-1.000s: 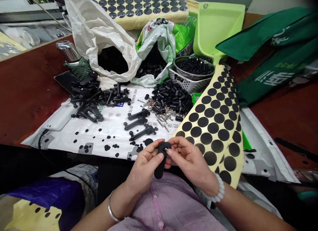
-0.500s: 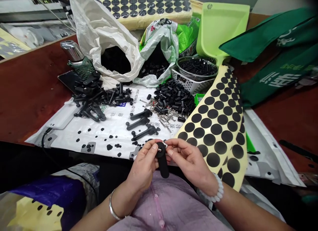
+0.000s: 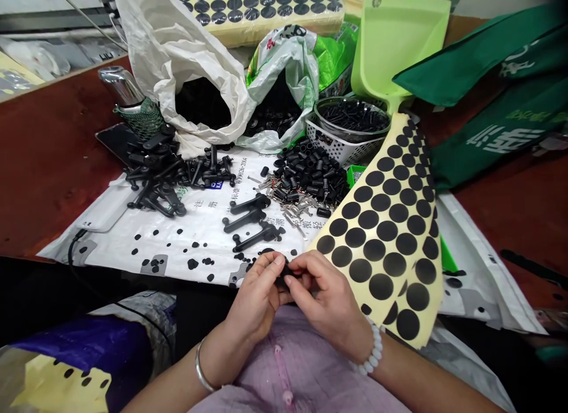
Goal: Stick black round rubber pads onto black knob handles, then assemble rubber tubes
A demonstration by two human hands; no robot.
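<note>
My left hand (image 3: 260,297) and my right hand (image 3: 326,297) meet at the table's near edge, fingers closed round a small black plastic part (image 3: 284,275) that is mostly hidden between them. Just right of my right hand leans a yellow sheet of round black pads (image 3: 386,229). Three assembled black lever pieces (image 3: 248,220) lie on the white printed sheet (image 3: 177,235) just beyond my hands.
A pile of black levers (image 3: 155,176), a heap of small black tubes (image 3: 308,173), a white basket with a bowl of springs (image 3: 350,126), open bags (image 3: 199,76), a green scoop (image 3: 394,46), a phone (image 3: 102,209) and green cloth (image 3: 492,93) crowd the red-brown table.
The black part stood upright and visible between my fingers; now both hands have closed over it and my right hand has moved left and down, covering most of it.
</note>
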